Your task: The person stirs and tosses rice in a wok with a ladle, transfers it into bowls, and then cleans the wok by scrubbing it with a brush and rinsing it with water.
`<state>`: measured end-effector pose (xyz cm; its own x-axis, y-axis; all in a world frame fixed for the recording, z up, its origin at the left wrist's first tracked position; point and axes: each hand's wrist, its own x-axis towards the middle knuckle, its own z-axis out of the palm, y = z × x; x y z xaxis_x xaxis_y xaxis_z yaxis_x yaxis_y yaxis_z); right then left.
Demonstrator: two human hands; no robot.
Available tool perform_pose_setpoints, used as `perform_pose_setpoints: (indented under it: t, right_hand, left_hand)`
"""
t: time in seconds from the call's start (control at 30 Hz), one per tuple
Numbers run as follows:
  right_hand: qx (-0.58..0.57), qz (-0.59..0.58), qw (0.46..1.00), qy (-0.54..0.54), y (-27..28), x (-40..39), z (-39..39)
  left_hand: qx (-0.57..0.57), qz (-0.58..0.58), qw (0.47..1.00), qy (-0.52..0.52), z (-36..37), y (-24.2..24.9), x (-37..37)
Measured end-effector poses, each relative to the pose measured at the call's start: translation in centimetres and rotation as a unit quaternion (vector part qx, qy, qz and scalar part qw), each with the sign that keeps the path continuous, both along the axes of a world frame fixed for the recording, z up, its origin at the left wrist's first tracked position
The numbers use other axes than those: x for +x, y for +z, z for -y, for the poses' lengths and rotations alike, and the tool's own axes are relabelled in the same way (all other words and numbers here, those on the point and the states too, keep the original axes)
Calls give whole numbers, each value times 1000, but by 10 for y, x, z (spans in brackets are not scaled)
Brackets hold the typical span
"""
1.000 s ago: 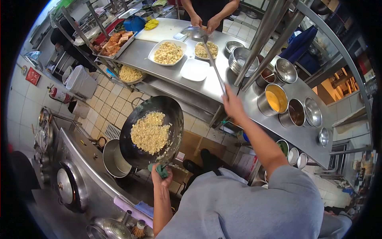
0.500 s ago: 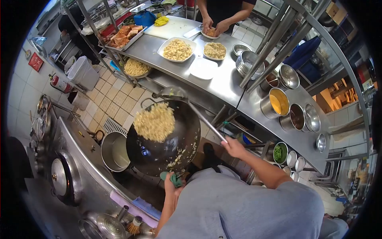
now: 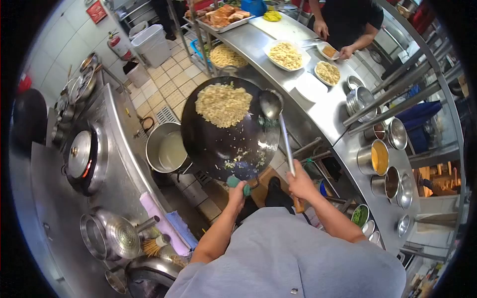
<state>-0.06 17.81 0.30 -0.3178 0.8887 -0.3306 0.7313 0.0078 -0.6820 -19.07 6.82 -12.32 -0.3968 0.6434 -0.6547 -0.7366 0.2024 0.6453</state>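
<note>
My left hand (image 3: 239, 193) grips the near handle of a large black wok (image 3: 208, 149) through a folded green cloth (image 3: 234, 183). Fried rice (image 3: 223, 105) lies in a clump on the wok's far side, while loose grains and bits of greens stick to the near side. Closed round a long-handled ladle (image 3: 272, 105), my right hand (image 3: 301, 183) keeps its bowl over the right part of the wok. The ladle's wooden handle end sticks out below that hand. The wok is held up in the gap between stove and counter.
A deep pot of cloudy liquid (image 3: 171, 150) stands left of the wok, by the stove counter (image 3: 131, 154). On the steel counter (image 3: 325, 119) are a rice-filled dish (image 3: 285, 55), a rice bowl (image 3: 327, 73) and a white container (image 3: 310, 92). Across it, a person (image 3: 348, 20) holds a small dish.
The rice, blurred in motion before, now rests in the wok. The ladle has swung right from the wok's far rim. My view has turned, and the person opposite has shifted the small dish.
</note>
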Motion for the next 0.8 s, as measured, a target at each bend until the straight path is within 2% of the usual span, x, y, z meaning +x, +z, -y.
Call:
perform_pose_setpoints:
  t: [0.03,0.07,0.1,0.13,0.17,0.2,0.23,0.27,0.3,0.33,0.4,0.43,0.5,0.53,0.67,0.7,0.73,0.77,0.8]
  right_hand:
    - [-1,-3,1000,6,5,-16,0]
    - [-214,-145,965,-46,18,-34,-6]
    - [-412,-275,863,-96,26,-45,-14]
    - [-412,-273,864,-97,23,-48,-23]
    - [-521,-353,767,-128,13,-49,-28]
    - [-614,-424,648,-155,3,-50,-29]
    - [-615,-422,649,-152,-3,-46,-27]
    - [-658,-422,602,-161,-10,-37,-20]
    - [-698,-422,554,-167,-16,-28,-14]
    - [-704,-414,550,-176,-20,-14,-6]
    - [-664,-390,616,-168,8,11,15]
    - [-666,-388,614,-170,20,21,19]
    - [-598,-354,709,-117,35,43,31]
    - [-590,-368,707,-128,23,51,34]
    - [-590,-389,686,-175,47,48,20]
    - [-586,-390,689,-173,59,49,17]
    - [-572,-359,718,-171,71,49,20]
    - [-554,-329,746,-166,79,47,18]
    - [-557,-303,756,-162,83,44,14]
  left_hand:
    - [1,-30,1000,7,5,-9,4]
    - [3,-32,999,10,2,-14,0]
    - [-7,-56,998,12,-4,-16,-4]
    - [-19,-76,997,13,-10,-18,-6]
    - [-1,-11,1000,14,-19,-5,-17]
    - [-53,50,997,-10,-31,8,-34]
    - [-101,111,988,-32,-38,15,-44]
    - [-104,112,988,-30,-31,14,-44]
    - [-105,187,977,-4,-25,14,-45]
    - [-105,261,959,21,-23,14,-45]
    - [-106,281,954,18,-1,22,-35]
    - [-108,300,948,16,7,24,-32]
    - [-100,357,928,23,2,12,-39]
    - [-116,339,933,18,-5,7,-40]
    - [-94,268,959,6,-18,-5,-51]
    - [-75,247,966,4,-11,-5,-51]
    - [-74,246,966,3,4,-5,-43]
    - [-80,87,993,-29,20,9,-30]
    - [-85,-76,992,-59,37,16,-19]
